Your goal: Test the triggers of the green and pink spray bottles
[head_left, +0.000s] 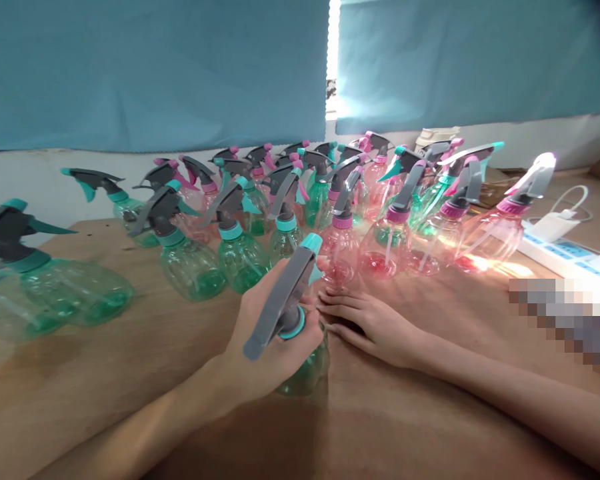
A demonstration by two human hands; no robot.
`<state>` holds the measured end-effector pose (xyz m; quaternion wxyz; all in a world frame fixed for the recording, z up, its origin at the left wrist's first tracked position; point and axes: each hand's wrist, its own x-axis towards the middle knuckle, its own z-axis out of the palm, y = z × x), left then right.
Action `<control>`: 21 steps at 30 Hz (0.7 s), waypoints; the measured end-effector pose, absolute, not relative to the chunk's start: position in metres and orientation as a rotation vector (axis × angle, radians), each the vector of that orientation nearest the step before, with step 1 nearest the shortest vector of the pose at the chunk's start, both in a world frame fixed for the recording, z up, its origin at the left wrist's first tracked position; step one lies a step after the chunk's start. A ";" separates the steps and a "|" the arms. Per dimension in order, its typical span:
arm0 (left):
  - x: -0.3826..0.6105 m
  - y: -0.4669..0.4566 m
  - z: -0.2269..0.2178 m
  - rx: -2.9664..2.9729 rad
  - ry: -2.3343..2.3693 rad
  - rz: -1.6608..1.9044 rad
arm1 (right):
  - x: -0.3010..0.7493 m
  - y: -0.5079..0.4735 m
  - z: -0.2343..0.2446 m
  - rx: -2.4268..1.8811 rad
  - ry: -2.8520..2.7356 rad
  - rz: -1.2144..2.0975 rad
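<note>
My left hand [265, 333] is wrapped round the neck of a green spray bottle [304, 373] with a grey and turquoise trigger head. The bottle stands on the table in front of me, its nozzle pointing away. My right hand [370, 320] lies on the tabletop just right of it, fingers stretched out and holding nothing. Its fingertips are close to the bottle; whether they touch it, I cannot tell. Beyond my hands stand a green spray bottle [243, 257] with a turquoise collar and a pink spray bottle [341, 247] with a pink collar.
Several more green and pink spray bottles fill the back of the wooden table [405, 413]. Green bottles [80, 290] stand at the left. A power strip [560, 250] with a white charger [557, 223] lies at the right. Blue blinds [155, 73] hang behind.
</note>
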<state>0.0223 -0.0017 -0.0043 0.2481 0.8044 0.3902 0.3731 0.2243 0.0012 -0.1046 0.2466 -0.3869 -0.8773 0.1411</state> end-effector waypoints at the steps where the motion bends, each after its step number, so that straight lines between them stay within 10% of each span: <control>1: 0.022 -0.001 -0.005 2.179 1.039 1.024 | 0.224 0.001 -0.105 -1.052 -2.388 0.384; 21: 0.016 0.001 -0.003 2.221 1.092 0.963 | 0.223 0.000 -0.103 -1.046 -2.376 0.377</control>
